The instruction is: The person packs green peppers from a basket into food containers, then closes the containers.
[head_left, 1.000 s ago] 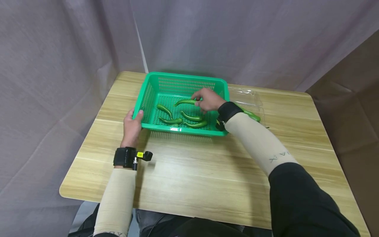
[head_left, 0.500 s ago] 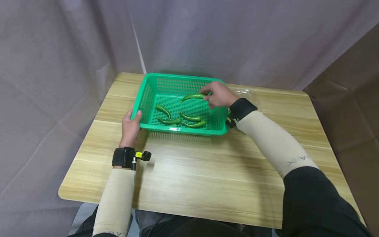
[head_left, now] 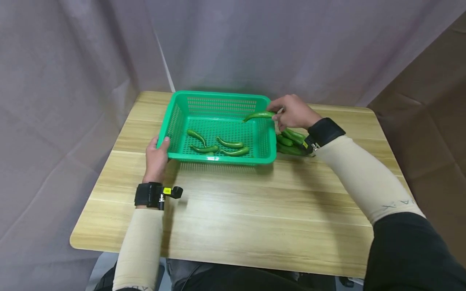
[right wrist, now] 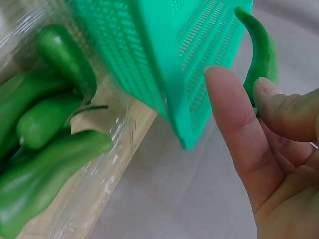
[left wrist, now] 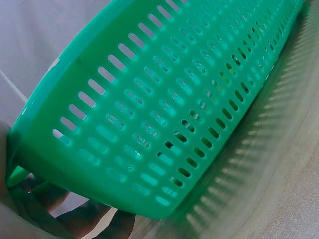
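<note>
A green plastic basket [head_left: 218, 159] with slotted walls stands toward the back of the table. My left hand [head_left: 156, 159] grips its left rim, thumb on top; in the left wrist view the fingers curl under the edge. Between thumb and fingers my right hand [head_left: 296, 112] pinches a curved green chili pepper [head_left: 259, 115] above the basket's right rim; the right wrist view shows this held chili [right wrist: 261, 50] close up. Several similar peppers [head_left: 234, 152] lie on the basket floor. Beside the basket, larger green peppers [right wrist: 35, 174] sit in a clear plastic container [right wrist: 112, 174], partly under my right arm.
The light wooden table [head_left: 225, 218] has rounded corners. Grey curtain cloth [head_left: 233, 48] hangs close behind the basket and to the left, and a brown covering [head_left: 426, 109] stands at the right.
My right hand has lifted the chili from inside the basket and carried it right, to over the right rim. The left hand stays on the left rim. More peppers beside the basket show.
</note>
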A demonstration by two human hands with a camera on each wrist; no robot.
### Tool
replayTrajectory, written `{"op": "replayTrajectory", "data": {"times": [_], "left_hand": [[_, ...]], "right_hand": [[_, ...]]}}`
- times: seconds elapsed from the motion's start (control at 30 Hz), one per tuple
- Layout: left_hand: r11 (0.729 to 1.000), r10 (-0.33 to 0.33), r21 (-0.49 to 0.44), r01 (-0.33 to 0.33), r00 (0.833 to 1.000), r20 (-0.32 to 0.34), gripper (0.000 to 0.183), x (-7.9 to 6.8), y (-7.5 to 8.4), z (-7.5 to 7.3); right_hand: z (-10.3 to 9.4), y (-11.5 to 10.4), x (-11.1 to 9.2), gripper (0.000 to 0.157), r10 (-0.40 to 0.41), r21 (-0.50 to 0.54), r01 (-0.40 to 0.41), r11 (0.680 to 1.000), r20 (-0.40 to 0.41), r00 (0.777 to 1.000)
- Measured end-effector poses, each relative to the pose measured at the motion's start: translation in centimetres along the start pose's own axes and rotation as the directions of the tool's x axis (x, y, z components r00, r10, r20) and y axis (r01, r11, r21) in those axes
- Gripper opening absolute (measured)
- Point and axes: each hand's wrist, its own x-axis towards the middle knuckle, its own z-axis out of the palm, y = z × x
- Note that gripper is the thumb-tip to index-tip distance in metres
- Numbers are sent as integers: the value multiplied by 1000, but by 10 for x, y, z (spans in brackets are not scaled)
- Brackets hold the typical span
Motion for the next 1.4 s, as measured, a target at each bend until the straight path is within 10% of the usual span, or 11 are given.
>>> {"op": "replayTrajectory", "data": {"times": [0.73, 1.4], "left_hand": [[1000, -12, -10, 12, 1000, -2, 49, 4, 1, -5], [1000, 17, 2, -17, 1000, -26, 49, 5, 2, -10]], "right_hand": [[-17, 55, -68, 39, 134, 89, -132, 987, -23, 991], [12, 68, -76, 21, 117, -144, -111, 983, 33, 993]]}}
